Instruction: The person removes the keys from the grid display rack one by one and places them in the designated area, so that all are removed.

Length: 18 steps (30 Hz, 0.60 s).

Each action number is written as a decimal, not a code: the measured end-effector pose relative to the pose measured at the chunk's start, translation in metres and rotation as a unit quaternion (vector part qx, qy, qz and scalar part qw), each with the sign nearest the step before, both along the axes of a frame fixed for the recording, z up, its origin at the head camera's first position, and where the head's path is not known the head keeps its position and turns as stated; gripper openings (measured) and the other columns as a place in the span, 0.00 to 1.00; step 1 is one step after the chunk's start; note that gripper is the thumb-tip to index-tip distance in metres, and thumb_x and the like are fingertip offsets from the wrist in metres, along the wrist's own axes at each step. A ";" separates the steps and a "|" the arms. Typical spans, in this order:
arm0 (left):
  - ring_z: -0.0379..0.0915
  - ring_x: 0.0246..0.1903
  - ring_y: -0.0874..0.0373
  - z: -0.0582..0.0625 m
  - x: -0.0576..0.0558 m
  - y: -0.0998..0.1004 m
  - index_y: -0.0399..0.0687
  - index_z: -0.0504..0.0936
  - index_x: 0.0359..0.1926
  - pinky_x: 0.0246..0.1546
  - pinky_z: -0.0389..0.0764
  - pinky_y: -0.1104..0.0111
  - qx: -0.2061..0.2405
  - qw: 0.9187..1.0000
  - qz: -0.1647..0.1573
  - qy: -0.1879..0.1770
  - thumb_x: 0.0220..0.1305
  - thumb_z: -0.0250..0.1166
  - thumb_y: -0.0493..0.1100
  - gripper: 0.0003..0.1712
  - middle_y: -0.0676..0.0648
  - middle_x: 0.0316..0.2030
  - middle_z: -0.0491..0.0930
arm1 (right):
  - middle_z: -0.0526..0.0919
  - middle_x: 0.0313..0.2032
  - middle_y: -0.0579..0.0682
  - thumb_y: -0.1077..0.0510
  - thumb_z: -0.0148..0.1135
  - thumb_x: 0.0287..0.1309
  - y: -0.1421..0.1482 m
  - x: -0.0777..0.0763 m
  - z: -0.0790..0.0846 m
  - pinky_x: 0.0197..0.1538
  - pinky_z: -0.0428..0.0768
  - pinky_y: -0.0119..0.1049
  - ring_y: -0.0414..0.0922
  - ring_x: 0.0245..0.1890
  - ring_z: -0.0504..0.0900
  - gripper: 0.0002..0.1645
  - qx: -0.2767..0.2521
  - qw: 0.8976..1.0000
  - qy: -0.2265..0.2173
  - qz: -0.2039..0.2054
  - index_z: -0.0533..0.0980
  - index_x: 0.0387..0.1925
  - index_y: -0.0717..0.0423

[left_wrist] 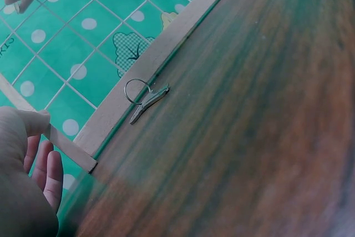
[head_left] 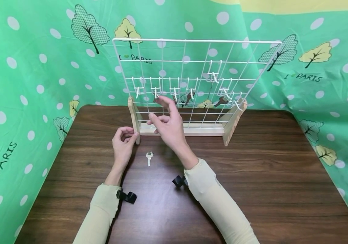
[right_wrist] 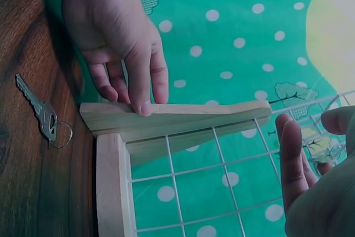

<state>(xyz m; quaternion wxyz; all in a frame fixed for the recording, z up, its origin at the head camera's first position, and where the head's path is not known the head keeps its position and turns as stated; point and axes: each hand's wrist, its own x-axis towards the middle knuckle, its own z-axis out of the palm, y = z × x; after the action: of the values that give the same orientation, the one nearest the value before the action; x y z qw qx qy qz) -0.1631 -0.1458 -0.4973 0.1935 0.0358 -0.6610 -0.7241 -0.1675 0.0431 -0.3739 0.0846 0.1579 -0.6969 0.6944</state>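
A white wire grid rack (head_left: 196, 41) stands on wooden side supports. The left hand (head_left: 124, 144) grips the left wooden support (head_left: 134, 122) low down, thumb on its front edge; the right wrist view shows the fingers beside it. The right hand (head_left: 171, 130) is raised before the grid, its index fingertip at a white hook (head_left: 155, 91) on the left. Thumb and index finger are apart, and nothing is visibly held. A silver key (head_left: 149, 158) with a ring (right_wrist: 62, 135) lies on the table near the left support.
Several more white hooks (head_left: 213, 77) hang along the grid. Dark-looking keys (head_left: 221, 101) hang from some of them. The brown wooden table (head_left: 268, 189) extends in front of the rack, and a green dotted cloth (head_left: 52, 67) hangs behind it.
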 end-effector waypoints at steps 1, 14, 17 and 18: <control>0.82 0.40 0.62 0.000 0.000 0.000 0.22 0.80 0.52 0.42 0.83 0.77 -0.001 1.000 0.000 0.000 0.67 0.75 0.23 0.17 0.55 0.39 0.84 | 0.78 0.72 0.50 0.64 0.68 0.75 -0.001 0.000 0.000 0.28 0.89 0.42 0.49 0.36 0.94 0.37 -0.001 1.000 0.001 0.003 0.67 0.79 0.54; 0.80 0.40 0.64 -0.001 -0.001 0.002 0.17 0.77 0.53 0.42 0.82 0.77 -0.001 1.000 0.007 -0.010 0.66 0.71 0.19 0.18 0.56 0.38 0.83 | 0.80 0.65 0.60 0.68 0.66 0.74 -0.003 -0.003 0.005 0.21 0.81 0.39 0.38 0.28 0.88 0.36 -0.022 1.000 0.004 0.000 0.68 0.79 0.61; 0.81 0.40 0.63 -0.001 -0.001 0.001 0.19 0.78 0.54 0.41 0.82 0.77 0.005 1.000 0.006 -0.008 0.66 0.72 0.20 0.18 0.56 0.38 0.84 | 0.82 0.61 0.64 0.68 0.64 0.76 -0.005 -0.003 0.006 0.18 0.74 0.29 0.37 0.25 0.86 0.30 -0.049 0.999 0.013 -0.009 0.71 0.75 0.65; 0.81 0.40 0.63 -0.001 -0.001 0.001 0.19 0.78 0.54 0.41 0.82 0.77 0.006 1.000 0.005 -0.007 0.66 0.73 0.21 0.18 0.56 0.38 0.84 | 0.82 0.59 0.64 0.69 0.64 0.76 -0.005 -0.003 0.007 0.18 0.72 0.27 0.37 0.23 0.85 0.28 -0.058 0.998 0.017 -0.012 0.73 0.73 0.66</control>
<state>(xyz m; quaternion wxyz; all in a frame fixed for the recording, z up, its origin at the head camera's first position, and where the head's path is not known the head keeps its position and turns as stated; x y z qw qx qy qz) -0.1637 -0.1449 -0.4986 0.1925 0.0455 -0.6577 -0.7269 -0.1706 0.0385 -0.3670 0.1136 0.1563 -0.6558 0.7298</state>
